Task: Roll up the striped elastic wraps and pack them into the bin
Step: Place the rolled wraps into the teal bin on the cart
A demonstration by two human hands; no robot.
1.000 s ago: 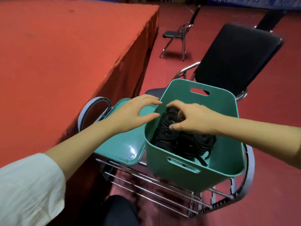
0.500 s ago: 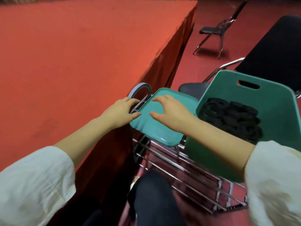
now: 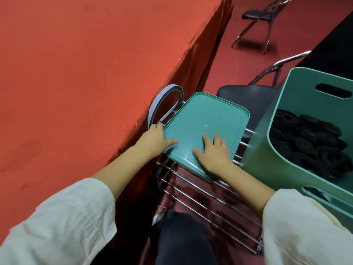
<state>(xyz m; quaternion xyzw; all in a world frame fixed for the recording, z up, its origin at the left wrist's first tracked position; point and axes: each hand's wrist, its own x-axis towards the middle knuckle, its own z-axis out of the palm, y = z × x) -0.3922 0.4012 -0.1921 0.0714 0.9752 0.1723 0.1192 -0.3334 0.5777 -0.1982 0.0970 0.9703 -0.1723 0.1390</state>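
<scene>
The bin point(image 3: 277, 169) and its flat lid point(image 3: 206, 119) are the same plain teal green, and the rolled wraps point(image 3: 309, 142) look solid black, any stripe too fine to tell. The desk point(image 3: 86, 64) wears plain orange-red cloth over a darker red floor point(image 3: 229, 69), while the rack point(image 3: 202, 197) shows shiny chrome bars and a pale grey-blue curved end. The sleeves point(image 3: 57, 226) are cream and the chair seat point(image 3: 248, 96) black.

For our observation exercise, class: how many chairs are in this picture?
2. A folding chair stands at top right; a black-seated chair sits behind the green bin. Others may lie outside the frame.
</scene>
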